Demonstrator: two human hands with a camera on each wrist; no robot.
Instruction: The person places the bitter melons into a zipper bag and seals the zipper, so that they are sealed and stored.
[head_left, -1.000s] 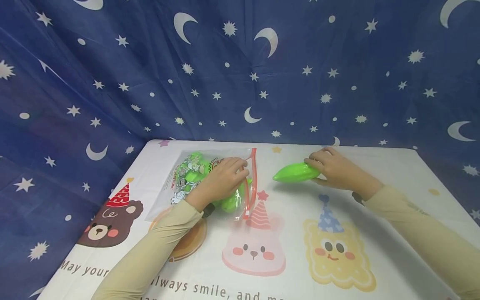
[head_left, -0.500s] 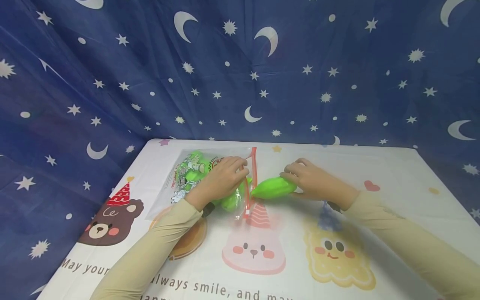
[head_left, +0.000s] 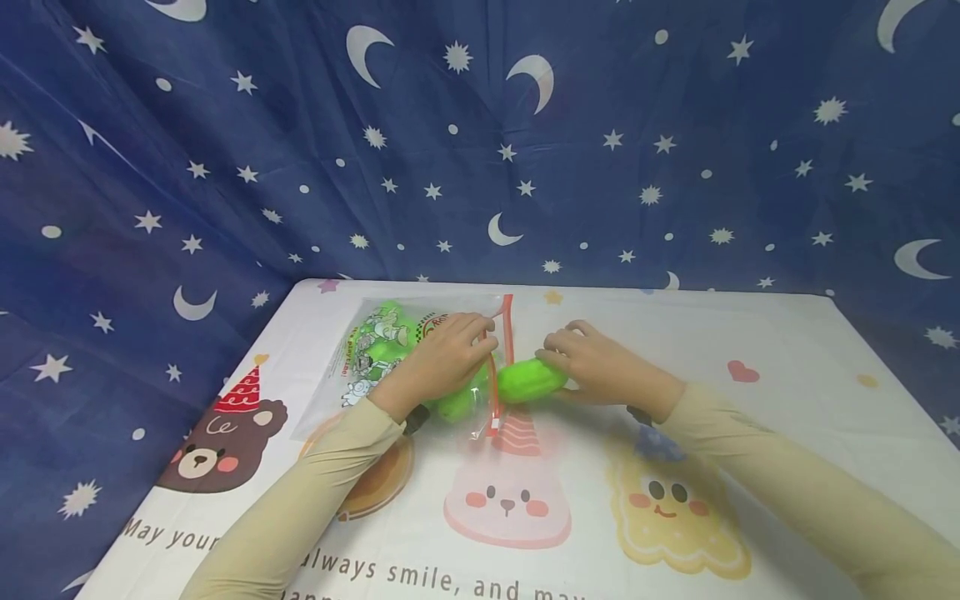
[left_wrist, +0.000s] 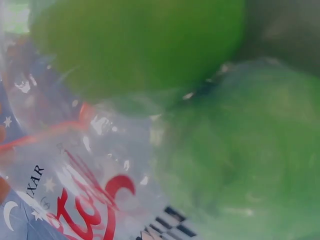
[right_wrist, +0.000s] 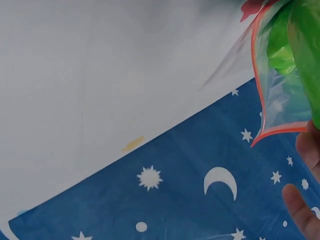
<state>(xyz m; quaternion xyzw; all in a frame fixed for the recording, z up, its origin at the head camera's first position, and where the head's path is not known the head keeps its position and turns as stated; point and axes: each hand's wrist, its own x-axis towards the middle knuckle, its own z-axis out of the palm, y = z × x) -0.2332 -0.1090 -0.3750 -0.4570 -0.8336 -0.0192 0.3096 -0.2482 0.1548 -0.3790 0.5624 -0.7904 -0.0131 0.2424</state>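
A clear zip bag (head_left: 330,392) with a red-orange zip edge and printed cartoon figures lies on the table, its mouth facing right. Several bright green pieces (left_wrist: 240,160) show through the plastic. My left hand (head_left: 442,358) lifts the bag's upper layer near the mouth, fingers curled over its edge. My right hand (head_left: 603,367) grips a long, ridged green toy vegetable (head_left: 531,381) by its right end; the front end is inside the bag's mouth. In the right wrist view the green toy vegetable (right_wrist: 307,55) stands at the opening, framed by the red edge, with fingertips (right_wrist: 300,212) below.
The white tablecloth (head_left: 810,375) carries printed cartoon animals, a biscuit figure and lettering. Behind and to the left hangs a dark blue curtain (head_left: 600,100) with moons and stars, meeting the table's back edge.
My right hand has moved left with the green toy vegetable, bringing its tip from right of the bag into the mouth. My left hand has stayed in place at the bag.
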